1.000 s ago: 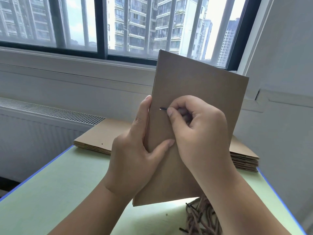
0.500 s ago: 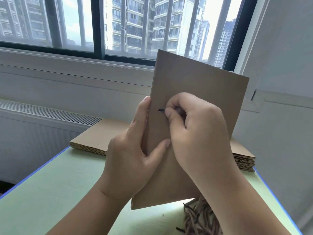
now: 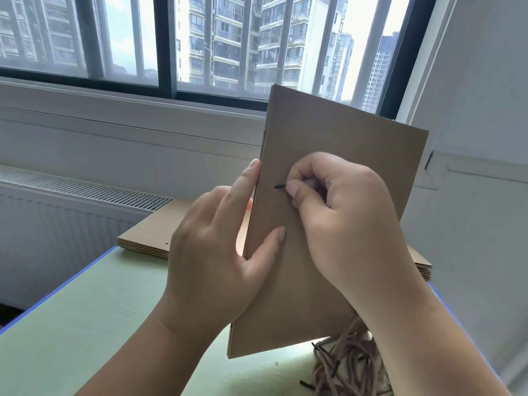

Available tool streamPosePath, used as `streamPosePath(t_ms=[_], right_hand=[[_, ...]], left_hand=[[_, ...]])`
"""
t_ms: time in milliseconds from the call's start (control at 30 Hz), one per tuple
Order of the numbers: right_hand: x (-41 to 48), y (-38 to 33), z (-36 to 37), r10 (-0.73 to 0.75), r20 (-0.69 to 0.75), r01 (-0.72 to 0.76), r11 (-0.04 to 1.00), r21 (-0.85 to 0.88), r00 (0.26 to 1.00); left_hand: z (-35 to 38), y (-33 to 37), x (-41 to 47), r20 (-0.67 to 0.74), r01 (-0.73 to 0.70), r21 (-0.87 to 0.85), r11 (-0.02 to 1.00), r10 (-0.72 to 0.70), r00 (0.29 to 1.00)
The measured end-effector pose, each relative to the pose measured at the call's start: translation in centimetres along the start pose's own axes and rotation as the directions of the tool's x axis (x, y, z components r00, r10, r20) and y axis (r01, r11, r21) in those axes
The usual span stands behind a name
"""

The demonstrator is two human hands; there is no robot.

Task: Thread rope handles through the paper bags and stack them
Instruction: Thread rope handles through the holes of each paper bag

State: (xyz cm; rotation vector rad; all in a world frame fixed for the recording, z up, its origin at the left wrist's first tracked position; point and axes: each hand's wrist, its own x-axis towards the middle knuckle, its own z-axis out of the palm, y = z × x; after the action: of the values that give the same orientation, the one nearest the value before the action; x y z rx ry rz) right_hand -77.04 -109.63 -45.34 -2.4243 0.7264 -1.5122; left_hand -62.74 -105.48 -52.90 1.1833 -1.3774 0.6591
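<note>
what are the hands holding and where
Left hand grips the paper bag by its left edge; right hand pinches a rope handle just behind its black tip.

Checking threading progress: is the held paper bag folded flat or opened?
Folded flat: the paper bag shows as one thin panel, layers stacked along its edge.

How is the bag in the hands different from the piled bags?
The held bag stands nearly upright; the piled bags lie flat on the table. The left hand grips the held bag and the right hand pinches a rope tip against it; nobody touches the piled bags. Both are brown paper.
</note>
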Motion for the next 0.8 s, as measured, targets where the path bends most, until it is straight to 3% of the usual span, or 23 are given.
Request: streamPosePath(t_ms=[333,500,700,800], right_hand=[[-0.4,0.1,0.7,0.003,-0.022,-0.003,1.0,0.009,1.0],[-0.9,0.4,1.6,-0.022,-0.016,0.022,0.999,-0.031,1.0],[-1.2,0.9,1.8,-0.067,-0.009,0.067,0.998,-0.01,0.998],[-1.2,1.2,1.8,-0.079,-0.012,0.079,0.997,0.016,0.997]], left_hand=[[0.0,-0.2,0.0,-0.018,-0.071,0.019,0.997,0.072,0.997],[0.2,0.0,-0.1,-0.027,0.002,0.018,1.0,-0.001,1.0],[-0.5,-0.2,-0.1,0.066,0.074,-0.312,0.947,-0.056,0.996],[-0.4,-0.4,-0.1,0.077,0.09,-0.347,0.934,-0.067,0.995]])
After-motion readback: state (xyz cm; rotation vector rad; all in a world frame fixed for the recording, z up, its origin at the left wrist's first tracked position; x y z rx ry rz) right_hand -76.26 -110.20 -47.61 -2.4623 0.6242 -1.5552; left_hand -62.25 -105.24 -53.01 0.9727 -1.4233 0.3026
